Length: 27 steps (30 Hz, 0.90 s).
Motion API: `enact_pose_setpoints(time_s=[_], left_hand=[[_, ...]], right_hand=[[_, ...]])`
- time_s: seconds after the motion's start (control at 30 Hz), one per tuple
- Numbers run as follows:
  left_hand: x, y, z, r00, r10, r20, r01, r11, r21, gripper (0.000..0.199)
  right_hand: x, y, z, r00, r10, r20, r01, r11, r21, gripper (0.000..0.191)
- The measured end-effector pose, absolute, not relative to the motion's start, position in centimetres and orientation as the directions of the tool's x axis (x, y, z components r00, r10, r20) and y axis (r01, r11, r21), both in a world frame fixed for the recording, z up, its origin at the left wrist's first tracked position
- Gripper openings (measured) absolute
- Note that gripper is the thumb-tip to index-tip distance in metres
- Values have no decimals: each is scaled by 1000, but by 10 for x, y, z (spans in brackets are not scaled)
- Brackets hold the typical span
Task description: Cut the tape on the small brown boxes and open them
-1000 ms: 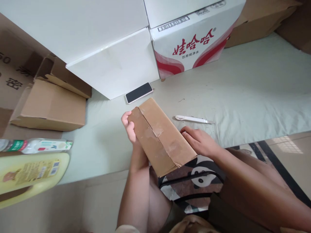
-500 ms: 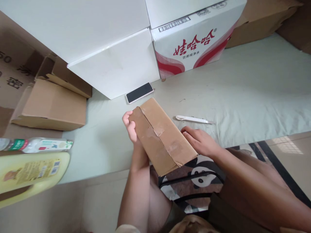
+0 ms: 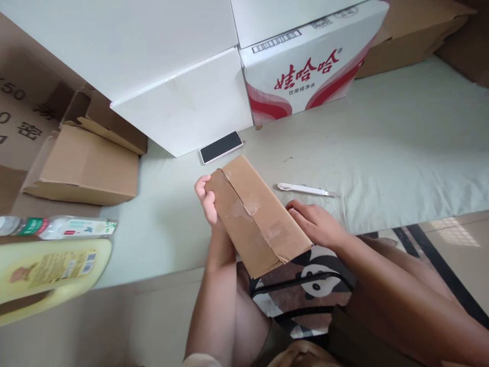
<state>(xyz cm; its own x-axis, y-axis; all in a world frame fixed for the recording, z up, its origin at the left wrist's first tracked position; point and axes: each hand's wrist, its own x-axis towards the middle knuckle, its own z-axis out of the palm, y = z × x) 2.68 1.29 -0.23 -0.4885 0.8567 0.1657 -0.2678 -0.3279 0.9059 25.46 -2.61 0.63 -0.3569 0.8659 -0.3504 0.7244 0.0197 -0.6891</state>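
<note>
A small brown cardboard box (image 3: 263, 219) is held tilted over the near edge of the cloth-covered surface. A seam runs lengthwise along its top, with scuffed, peeled patches. My left hand (image 3: 207, 196) is closed around its far left corner, with fingertips showing over the edge. Against the long right side rests my right hand (image 3: 315, 221), fingers curled in; the box hides their tips. Just beyond the right hand lies a white utility knife (image 3: 303, 189), its blade pointing right. A phone with a dark screen (image 3: 221, 147) lies past the far end of the box.
White cartons (image 3: 191, 107) and a red-and-white water carton (image 3: 301, 84) stand at the back. Open brown boxes (image 3: 87, 163) are at left, beside a clear plastic bottle (image 3: 61, 227) and a yellow jug (image 3: 57, 270). Below the box is a panda-print stool (image 3: 317, 283).
The whole view has shifted very slightly. Both hands keep their places on the cardboard box, and nothing else has visibly moved.
</note>
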Motion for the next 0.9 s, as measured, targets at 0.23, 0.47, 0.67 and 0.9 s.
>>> enact_pose_setpoints(time_s=[0.23, 0.47, 0.67, 0.9], left_hand=[[28, 13, -1, -509, 844, 172, -289, -356, 889, 28], [21, 13, -3, -505, 848, 160, -292, -343, 893, 28], [11, 19, -2, -613, 783, 110, -369, -406, 836, 23], [-6, 23, -15, -643, 766, 16, -365, -324, 873, 28]], right_hand=[[254, -26, 8, -358, 866, -350, 722, 19, -691, 42], [255, -29, 6, -324, 885, -334, 552, -109, -827, 36], [262, -35, -5, -365, 893, -264, 132, -231, -964, 50], [259, -41, -7, -640, 768, 9, -77, -52, -996, 109]])
